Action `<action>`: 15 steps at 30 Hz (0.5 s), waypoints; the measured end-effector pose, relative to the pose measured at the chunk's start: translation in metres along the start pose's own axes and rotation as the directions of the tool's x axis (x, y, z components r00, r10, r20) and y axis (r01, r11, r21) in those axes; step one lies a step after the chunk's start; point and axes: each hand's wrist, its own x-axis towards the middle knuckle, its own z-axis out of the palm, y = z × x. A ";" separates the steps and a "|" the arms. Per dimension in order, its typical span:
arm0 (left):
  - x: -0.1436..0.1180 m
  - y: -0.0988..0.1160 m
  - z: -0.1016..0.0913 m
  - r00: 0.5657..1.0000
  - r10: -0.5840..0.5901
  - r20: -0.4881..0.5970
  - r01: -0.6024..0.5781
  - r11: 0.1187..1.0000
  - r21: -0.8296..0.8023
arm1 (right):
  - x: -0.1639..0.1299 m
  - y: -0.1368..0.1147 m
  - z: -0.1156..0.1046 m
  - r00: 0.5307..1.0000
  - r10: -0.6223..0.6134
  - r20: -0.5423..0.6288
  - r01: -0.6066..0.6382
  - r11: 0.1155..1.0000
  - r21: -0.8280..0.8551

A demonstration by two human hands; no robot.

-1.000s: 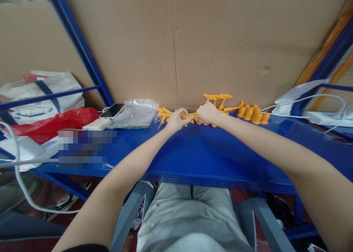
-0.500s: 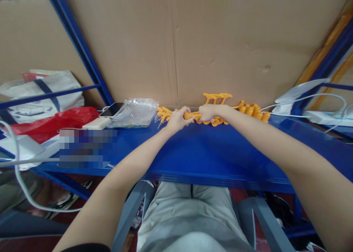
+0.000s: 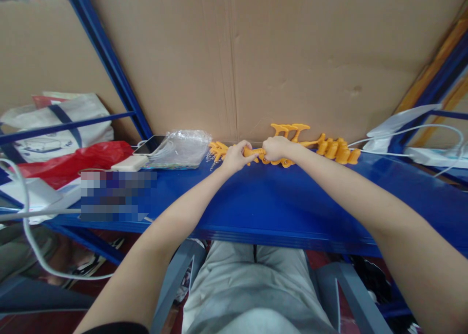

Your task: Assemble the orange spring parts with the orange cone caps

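Both my hands meet at the back of the blue table (image 3: 256, 202), around one orange plastic part (image 3: 250, 152). My left hand (image 3: 236, 156) is closed on its left end, thumb and fingers wrapped round it. The right end sits in the closed fingers of my right hand (image 3: 275, 148). Left of my left hand lie orange pieces with metal springs (image 3: 218, 150). Behind my right hand several orange T-shaped handles (image 3: 290, 127) stand up, and orange ring-shaped pieces (image 3: 287, 163) lie below it. Farther right are several orange cylindrical cups (image 3: 338, 150). The held part's exact kind is not clear.
A cardboard wall (image 3: 292, 56) rises behind the table. On the left are a clear plastic bag (image 3: 185, 148), a phone (image 3: 150, 145), a white power bank (image 3: 129, 164) and a red bag (image 3: 84, 163). White cables (image 3: 438, 127) run at the right. Blue posts (image 3: 106, 56) frame the table.
The view has shifted slightly. My right hand has turned a little around the orange part's right end; my left hand keeps its hold.
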 end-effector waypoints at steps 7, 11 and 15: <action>-0.001 0.001 -0.001 0.996 0.081 -0.021 -0.076 0.982 0.174 | 0.001 0.002 0.005 1.000 -0.012 0.010 0.012 0.999 0.032; 0.000 0.001 -0.001 0.995 0.102 -0.022 -0.093 0.963 0.253 | 0.002 0.002 0.006 0.999 -0.015 0.034 0.013 0.998 0.056; 0.000 -0.001 0.000 0.993 0.115 -0.014 -0.107 0.956 0.272 | 0.003 0.002 0.008 0.999 -0.010 0.052 0.006 0.997 0.081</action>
